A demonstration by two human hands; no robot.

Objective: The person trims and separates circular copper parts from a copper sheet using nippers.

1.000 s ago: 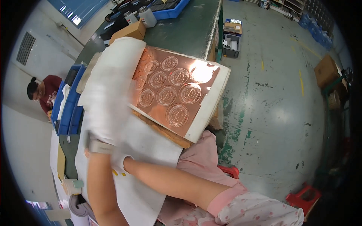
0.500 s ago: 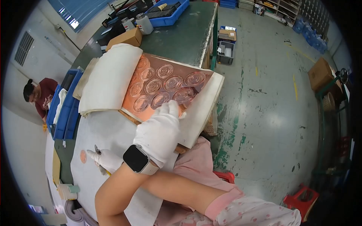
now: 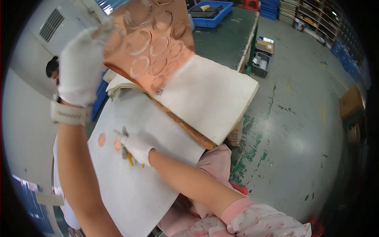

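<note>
Raised at the upper left, my left hand [image 3: 81, 71], in a white glove, pinches the edge of a copper-coloured sheet [image 3: 162, 47]. Rows of raised round shapes cover the sheet. It is lifted and tilted, with its lower edge over a thick pad of white sheets [image 3: 209, 96]. Lower down, my gloved right hand [image 3: 136, 147] is closed round a small yellow-handled tool [image 3: 130, 158] that looks like pliers; its jaws are blurred. Beside those fingers lies a small copper disc [image 3: 117, 145], and a second disc [image 3: 102, 140] lies just left of it on the white table covering [image 3: 154, 189].
A wooden board edge [image 3: 185, 126] runs under the pad. Behind is a green table [image 3: 225, 39] with a blue tray [image 3: 211, 15]. A person [image 3: 52, 68] is at the far left, partly hidden by my left hand. Grey bins [image 3: 260, 65] stand on the floor.
My left hand has moved from the sheet's near edge to the upper left, lifting the sheet off the pad. My arms no longer cross. A second disc now shows by my right hand.
</note>
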